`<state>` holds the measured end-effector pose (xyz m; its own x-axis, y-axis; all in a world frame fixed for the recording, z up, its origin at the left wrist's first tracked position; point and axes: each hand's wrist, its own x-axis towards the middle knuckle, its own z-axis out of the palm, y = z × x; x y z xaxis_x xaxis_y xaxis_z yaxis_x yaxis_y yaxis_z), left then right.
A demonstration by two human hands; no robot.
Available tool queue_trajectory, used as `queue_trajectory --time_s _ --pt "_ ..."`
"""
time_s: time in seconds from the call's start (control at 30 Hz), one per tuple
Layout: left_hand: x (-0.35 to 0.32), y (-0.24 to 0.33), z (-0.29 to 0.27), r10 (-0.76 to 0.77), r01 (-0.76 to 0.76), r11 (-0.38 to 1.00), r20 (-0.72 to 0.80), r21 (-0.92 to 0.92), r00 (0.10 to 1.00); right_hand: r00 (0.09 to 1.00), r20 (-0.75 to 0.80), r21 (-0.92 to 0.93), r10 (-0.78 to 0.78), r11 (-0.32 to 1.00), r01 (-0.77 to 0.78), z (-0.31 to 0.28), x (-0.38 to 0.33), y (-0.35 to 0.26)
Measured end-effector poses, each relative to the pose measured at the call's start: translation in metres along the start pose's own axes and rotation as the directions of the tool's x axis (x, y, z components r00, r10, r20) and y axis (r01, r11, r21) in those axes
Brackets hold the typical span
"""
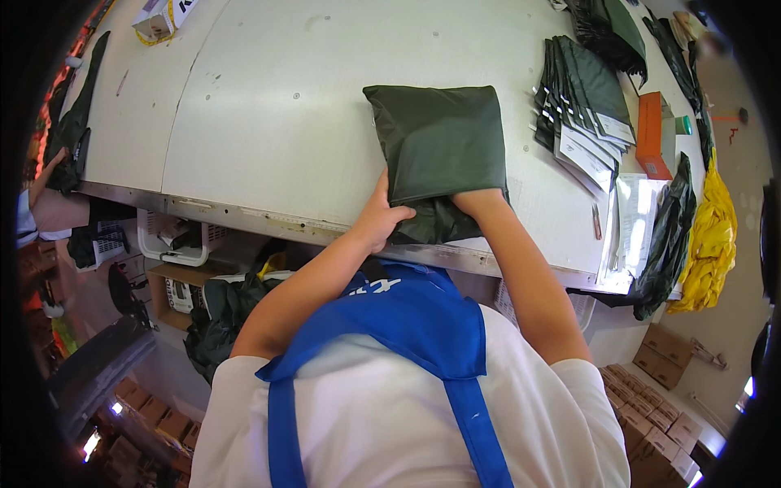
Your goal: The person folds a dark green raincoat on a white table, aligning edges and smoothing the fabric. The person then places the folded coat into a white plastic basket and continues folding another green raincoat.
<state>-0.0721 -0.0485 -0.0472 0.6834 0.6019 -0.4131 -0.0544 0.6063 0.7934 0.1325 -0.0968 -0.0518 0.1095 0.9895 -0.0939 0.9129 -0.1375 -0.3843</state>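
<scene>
A dark green plastic mailer bag (443,142) lies on the white table in front of me, plumped out by something inside that I cannot see. My left hand (377,221) grips the bag's near left edge, thumb on top and the fingers partly hidden at its side. At the near right side, my right hand (478,200) reaches in under the upper layer at the bag's mouth, and its fingers are hidden. A loose flap of the same plastic (435,224) hangs toward the table's near edge between my hands.
Right of the bag lies a fanned stack of dark mailer bags (582,106) with white labels. Beyond it stand an orange box (653,134) and a pen-like tool (596,221). Yellow plastic (708,244) hangs past the table's right end. Another person's arm (49,167) shows far left.
</scene>
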Motion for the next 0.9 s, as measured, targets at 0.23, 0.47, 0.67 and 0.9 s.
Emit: queue_trajectory --time_s 0.23,0.47,0.67,0.9 --pt "-0.014 0.001 0.001 -0.18 0.175 0.983 0.077 0.06 0.981 0.98 -0.169 -0.116 0.108 0.985 -0.129 0.018 -0.041 0.03" --pt "-0.008 0.01 -0.003 -0.248 0.244 0.969 0.165 0.048 0.955 0.968 0.075 0.082 0.24 0.966 -0.246 0.034 -0.023 0.019" --pt "-0.009 0.015 -0.007 -0.337 0.277 0.928 0.243 0.25 0.909 0.979 0.135 0.103 0.151 0.981 -0.165 -0.008 0.021 -0.07" --pt "-0.01 0.006 -0.008 -0.268 0.28 0.957 0.136 -0.076 0.954 0.999 -0.045 0.275 -0.007 0.961 0.019 0.03 0.028 -0.04"
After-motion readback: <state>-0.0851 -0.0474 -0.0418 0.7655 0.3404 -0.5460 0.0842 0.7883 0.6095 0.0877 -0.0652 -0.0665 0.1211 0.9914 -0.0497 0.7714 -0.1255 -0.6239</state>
